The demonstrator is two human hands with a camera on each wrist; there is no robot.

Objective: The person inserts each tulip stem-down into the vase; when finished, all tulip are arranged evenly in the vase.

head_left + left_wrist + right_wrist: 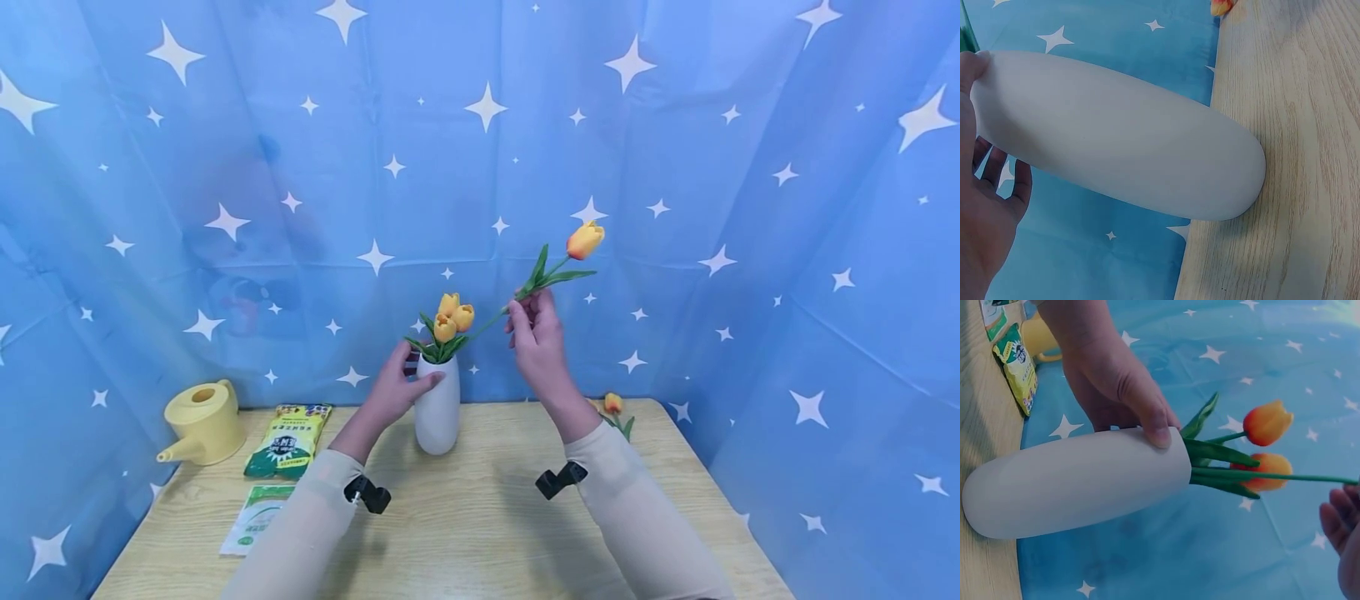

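A smooth white vase (437,417) stands on the table, and my left hand (392,388) grips it just below the rim, thumb on the near side. Several orange-yellow tulips (445,327) with green leaves rise from its mouth. To the right and higher up, my right hand (542,343) pinches the stem of another tulip (586,241). That tulip leans up to the right, its bloom above my fingers. In the right wrist view its long green stem (1316,479) runs toward the vase mouth and overlaps the leaves there; its lower end is hidden.
At the table's back left is a yellow watering can (213,429). Beside it lie a green-and-yellow bag (287,442) and a white-and-green packet (253,518). More tulips (613,404) lie at the back right, partly behind my right forearm. A blue star-printed curtain (487,183) hangs behind the table.
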